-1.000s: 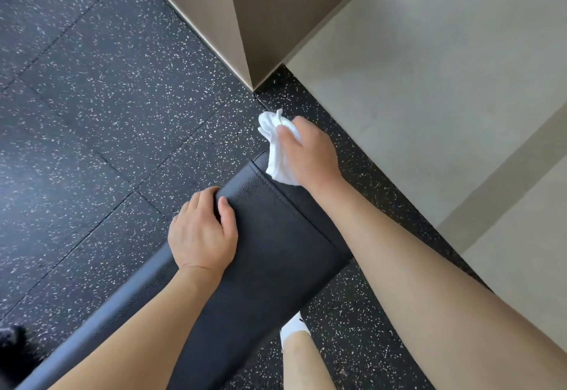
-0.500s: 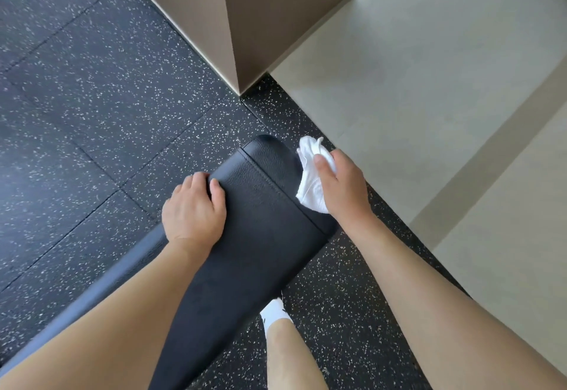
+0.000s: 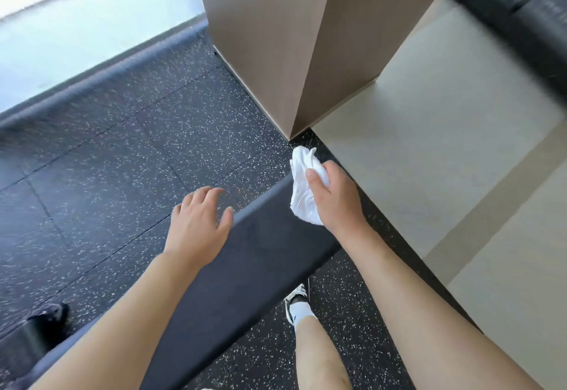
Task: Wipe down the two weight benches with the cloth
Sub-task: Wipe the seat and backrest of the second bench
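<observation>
Our right hand (image 3: 334, 196) grips the white cloth (image 3: 302, 187) — fingers curled round it — at the far end of the black weight bench (image 3: 260, 254). Our left hand (image 3: 199, 224) hovers beside the bench's left edge, fingers spread and relaxed.

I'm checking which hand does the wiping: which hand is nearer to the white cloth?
Right. The right hand grips the white cloth at the bench's far end; the left hand, fingers spread, is apart from it, over the bench's left edge.
</observation>
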A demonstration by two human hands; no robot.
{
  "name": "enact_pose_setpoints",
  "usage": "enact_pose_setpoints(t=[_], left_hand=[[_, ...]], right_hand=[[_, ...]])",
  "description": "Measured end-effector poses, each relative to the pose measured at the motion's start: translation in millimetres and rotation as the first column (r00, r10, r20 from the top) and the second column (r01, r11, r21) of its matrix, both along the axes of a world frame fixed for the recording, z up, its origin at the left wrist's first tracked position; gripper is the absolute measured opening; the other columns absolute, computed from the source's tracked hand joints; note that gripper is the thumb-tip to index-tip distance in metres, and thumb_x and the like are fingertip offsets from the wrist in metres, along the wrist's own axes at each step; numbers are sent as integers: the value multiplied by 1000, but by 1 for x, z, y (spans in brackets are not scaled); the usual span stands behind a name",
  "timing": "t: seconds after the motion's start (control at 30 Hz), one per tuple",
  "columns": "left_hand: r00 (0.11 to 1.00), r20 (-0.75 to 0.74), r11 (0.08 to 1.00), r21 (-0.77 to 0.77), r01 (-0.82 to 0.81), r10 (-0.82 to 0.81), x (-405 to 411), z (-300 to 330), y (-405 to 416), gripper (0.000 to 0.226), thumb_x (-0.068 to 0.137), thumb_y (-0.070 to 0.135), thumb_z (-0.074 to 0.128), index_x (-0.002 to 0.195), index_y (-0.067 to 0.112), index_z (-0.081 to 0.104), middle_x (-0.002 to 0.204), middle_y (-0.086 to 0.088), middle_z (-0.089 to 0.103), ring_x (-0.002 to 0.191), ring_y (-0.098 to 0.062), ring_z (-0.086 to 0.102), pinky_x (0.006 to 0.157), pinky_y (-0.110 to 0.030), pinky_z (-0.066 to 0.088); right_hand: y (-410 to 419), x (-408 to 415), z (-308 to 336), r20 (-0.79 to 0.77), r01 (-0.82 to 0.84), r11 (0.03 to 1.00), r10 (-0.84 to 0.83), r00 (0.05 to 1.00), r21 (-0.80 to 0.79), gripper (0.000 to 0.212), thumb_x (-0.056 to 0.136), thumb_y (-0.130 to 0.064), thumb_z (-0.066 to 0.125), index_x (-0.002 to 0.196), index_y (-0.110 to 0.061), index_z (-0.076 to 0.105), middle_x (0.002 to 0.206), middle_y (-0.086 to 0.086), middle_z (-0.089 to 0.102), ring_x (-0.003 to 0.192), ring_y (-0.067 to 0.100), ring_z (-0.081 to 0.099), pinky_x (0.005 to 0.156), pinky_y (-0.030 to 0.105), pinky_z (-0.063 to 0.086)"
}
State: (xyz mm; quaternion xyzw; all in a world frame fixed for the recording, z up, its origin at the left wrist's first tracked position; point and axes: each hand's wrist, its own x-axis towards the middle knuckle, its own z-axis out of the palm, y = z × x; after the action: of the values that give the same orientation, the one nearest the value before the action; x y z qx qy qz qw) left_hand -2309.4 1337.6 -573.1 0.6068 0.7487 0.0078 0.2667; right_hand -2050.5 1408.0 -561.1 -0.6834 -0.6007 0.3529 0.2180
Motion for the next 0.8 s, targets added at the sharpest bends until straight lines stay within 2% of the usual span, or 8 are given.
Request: enact_pose_setpoints(t=[0.17, 0.3, 0.5, 0.57, 0.63, 0.8], left_hand=[[1000, 3, 994, 110, -10, 9, -46, 92, -59, 52, 102, 44, 55, 149, 22, 51, 154, 0, 50, 143, -29, 43, 117, -49, 36], [999, 8, 982, 181, -43, 43, -76, 163, -105, 53, 102, 44, 58, 149, 22, 51, 154, 2, 49, 144, -27, 42, 117, -48, 36], [997, 38, 953, 293, -80, 72, -113, 269, -171, 55, 100, 45, 61, 150, 24, 51, 156, 2, 48, 145, -26, 40, 120, -48, 34], [996, 45, 938, 338, -84, 73, -122, 301, -193, 56, 100, 45, 62, 150, 25, 51, 156, 3, 47, 145, -25, 40, 121, -48, 33], [995, 50, 926, 364, -102, 89, -131, 329, -214, 57, 99, 44, 63, 151, 24, 51, 156, 2, 47, 146, -26, 39, 121, -49, 33], [989, 75, 889, 434, -148, 128, -155, 387, -258, 56, 98, 44, 66, 149, 25, 53, 155, 2, 48, 145, -25, 39, 121, -49, 34]], right_hand=[[-59, -53, 76, -23, -48, 996, 49, 999, 74, 36, 102, -41, 53, 73, -27, 37, 75, -8, 48, 71, 15, 47, 63, 34, 33], [-105, -81, 140, -39, -76, 984, 83, 996, 164, 37, 103, -41, 53, 72, -32, 34, 74, -10, 46, 72, 11, 45, 64, 33, 32], [-163, -108, 236, -25, -77, 966, 86, 996, 248, 33, 103, -39, 54, 77, -21, 44, 78, -6, 52, 73, 16, 49, 67, 37, 38], [-179, -115, 266, -14, -82, 958, 89, 996, 273, 32, 103, -38, 54, 77, -22, 44, 78, -7, 52, 70, 9, 47, 64, 35, 33], [-195, -124, 293, 5, -99, 949, 102, 995, 300, 31, 103, -37, 54, 78, -24, 43, 78, -9, 51, 69, 12, 45, 64, 32, 28], [-224, -153, 346, 10, -158, 929, 164, 986, 336, 30, 103, -38, 54, 81, -19, 48, 81, -5, 53, 74, 17, 47, 64, 33, 29]])
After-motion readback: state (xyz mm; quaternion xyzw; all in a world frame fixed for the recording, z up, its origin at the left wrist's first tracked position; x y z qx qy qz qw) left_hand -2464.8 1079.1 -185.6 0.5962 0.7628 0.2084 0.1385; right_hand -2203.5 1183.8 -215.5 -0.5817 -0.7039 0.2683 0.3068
